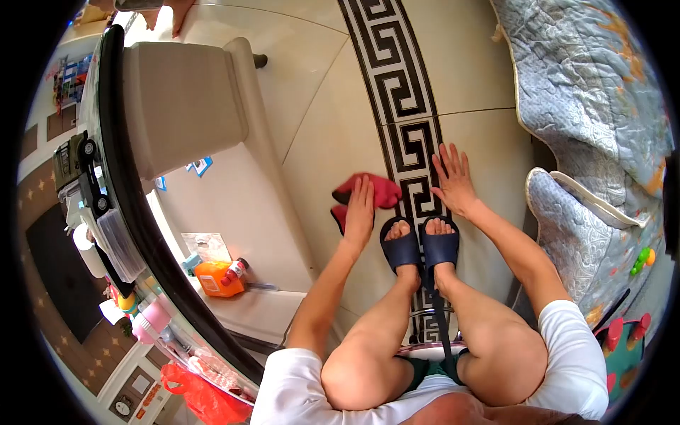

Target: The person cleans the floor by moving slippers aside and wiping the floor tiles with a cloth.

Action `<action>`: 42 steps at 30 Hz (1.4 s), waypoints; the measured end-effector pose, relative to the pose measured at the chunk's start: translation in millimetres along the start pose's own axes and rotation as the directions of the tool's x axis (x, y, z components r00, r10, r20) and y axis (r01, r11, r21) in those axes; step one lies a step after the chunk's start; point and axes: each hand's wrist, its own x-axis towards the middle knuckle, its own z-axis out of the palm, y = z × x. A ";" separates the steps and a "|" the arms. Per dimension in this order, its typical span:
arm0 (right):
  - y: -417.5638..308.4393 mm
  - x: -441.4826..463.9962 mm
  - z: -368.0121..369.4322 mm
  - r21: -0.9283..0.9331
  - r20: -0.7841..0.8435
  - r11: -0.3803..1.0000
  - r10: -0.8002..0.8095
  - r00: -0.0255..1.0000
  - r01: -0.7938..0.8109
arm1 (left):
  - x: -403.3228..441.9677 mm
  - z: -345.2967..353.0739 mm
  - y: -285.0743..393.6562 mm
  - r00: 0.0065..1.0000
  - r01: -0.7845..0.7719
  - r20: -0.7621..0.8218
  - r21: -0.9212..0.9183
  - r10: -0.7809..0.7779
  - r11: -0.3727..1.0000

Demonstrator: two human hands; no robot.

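Observation:
A red cloth (382,190) with dark parts lies bunched over the tiled floor, left of the black-and-white patterned strip (405,145). My left hand (360,209) rests on its near side, fingers stretched forward and close to each other; whether they pinch the fabric is not clear. To the right of the strip, my right hand (455,183) is spread with fingers apart and nothing in it. Between and below the hands are my feet in dark blue slippers (401,246).
On the left stands a beige cabinet (188,106) with an open shelf holding an orange container (218,278). Above it, a dark-edged glass top (177,290) carries toy vehicles and boxes. A grey-blue quilt (581,92) hangs at right. Another person's foot (177,15) shows top left.

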 end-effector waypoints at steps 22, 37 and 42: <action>0.4 -0.1 6.3 0.011 -0.031 1.000 0.004 1.000 -0.003 | 36.5 -21.8 -14.6 0.999 0.025 0.029 0.005 -0.025 1.000; 0.8 -0.3 7.9 0.008 -0.053 1.000 -0.012 0.999 0.013 | 59.1 -20.1 -18.0 0.996 0.075 -0.040 -0.028 -0.076 0.997; 3.0 0.2 8.6 0.029 -0.047 1.000 -0.006 0.999 0.008 | 41.6 -11.7 -9.4 0.989 0.110 -0.088 -0.071 -0.116 0.991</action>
